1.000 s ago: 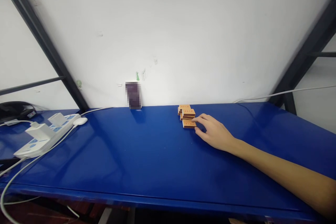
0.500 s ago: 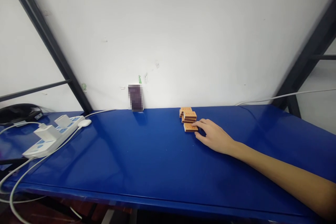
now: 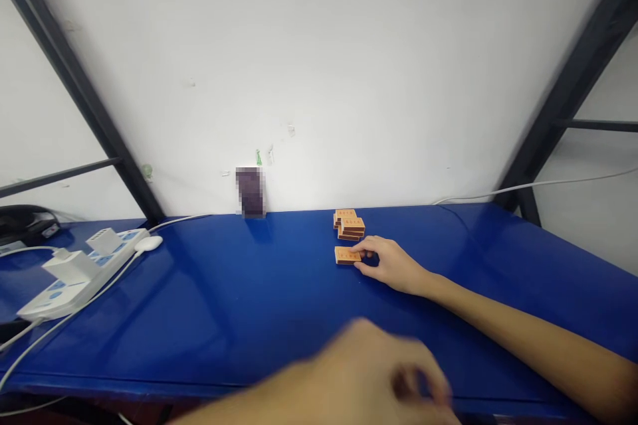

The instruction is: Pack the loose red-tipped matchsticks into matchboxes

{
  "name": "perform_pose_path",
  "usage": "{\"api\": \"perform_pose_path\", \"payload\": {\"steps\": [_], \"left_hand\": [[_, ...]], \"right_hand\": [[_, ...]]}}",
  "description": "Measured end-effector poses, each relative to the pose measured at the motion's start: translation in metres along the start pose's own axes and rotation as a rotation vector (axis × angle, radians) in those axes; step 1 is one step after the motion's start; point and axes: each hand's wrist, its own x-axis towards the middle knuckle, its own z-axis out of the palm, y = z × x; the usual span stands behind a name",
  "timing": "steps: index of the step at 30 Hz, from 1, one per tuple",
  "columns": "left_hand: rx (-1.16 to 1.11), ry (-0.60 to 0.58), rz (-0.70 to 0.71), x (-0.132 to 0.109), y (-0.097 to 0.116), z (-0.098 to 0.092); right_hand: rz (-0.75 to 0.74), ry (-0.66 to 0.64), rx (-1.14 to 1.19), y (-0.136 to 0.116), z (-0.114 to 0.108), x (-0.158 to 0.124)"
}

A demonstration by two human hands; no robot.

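Note:
My right hand has its thumb and fingers at the right end of a flat orange matchbox, which lies on the blue table top. Just behind it stands a small uneven pile of similar matchboxes, orange on top with dark brown sides. My left hand is large and blurred at the bottom of the view, over the front of the table. Its fingers curl toward the right, but motion smears them, so I cannot make out whether they hold anything.
A white power strip with plugs and cables lies at the left. A pixelated dark upright object leans by the white wall. A black item sits at far left. Dark metal posts flank the table.
My left hand has come into view at the bottom. The front matchbox now lies farther from the pile, nearer me, with my right hand still at it. The view has shifted slightly.

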Motion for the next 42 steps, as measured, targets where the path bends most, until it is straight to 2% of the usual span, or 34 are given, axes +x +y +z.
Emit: {"api": "perform_pose_path", "payload": {"steps": [2, 4, 6, 8, 12, 17, 23, 28, 31, 36, 42], "left_hand": [[0.272, 0.181, -0.020, 0.018, -0.021, -0.057], [0.436, 0.307, -0.074, 0.030, -0.047, -0.106], [0.527, 0.306, -0.130, 0.035, -0.070, -0.136], [0.601, 0.235, -0.145, 0.036, -0.085, -0.148], [0.630, 0.146, -0.092, 0.035, -0.091, -0.142], [0.595, 0.193, -0.041, 0.041, -0.094, -0.136], [0.512, 0.219, -0.024, 0.042, -0.106, -0.136], [0.446, 0.226, 0.006, 0.037, -0.107, -0.137], [0.413, 0.197, 0.043, 0.036, -0.106, -0.138], [0.391, 0.275, -0.009, 0.033, -0.103, -0.135], [0.357, 0.290, -0.015, 0.031, -0.103, -0.135]], "right_hand": [[0.007, 0.000, 0.027, -0.001, -0.001, 0.000], [0.011, -0.012, 0.054, -0.003, -0.003, 0.000], [0.024, -0.020, 0.084, -0.005, -0.004, 0.000], [0.046, -0.022, 0.124, -0.006, -0.003, 0.001], [0.127, -0.035, 0.200, -0.011, 0.000, 0.003], [0.174, -0.029, 0.228, -0.012, -0.002, 0.004], [0.235, -0.100, 0.264, -0.017, 0.002, 0.012], [0.041, -0.040, 0.103, -0.030, 0.017, 0.012], [-0.019, -0.073, 0.002, -0.035, 0.018, 0.008], [-0.018, -0.118, -0.061, -0.036, 0.014, 0.008], [-0.068, -0.124, -0.072, -0.031, 0.017, 0.012]]}}
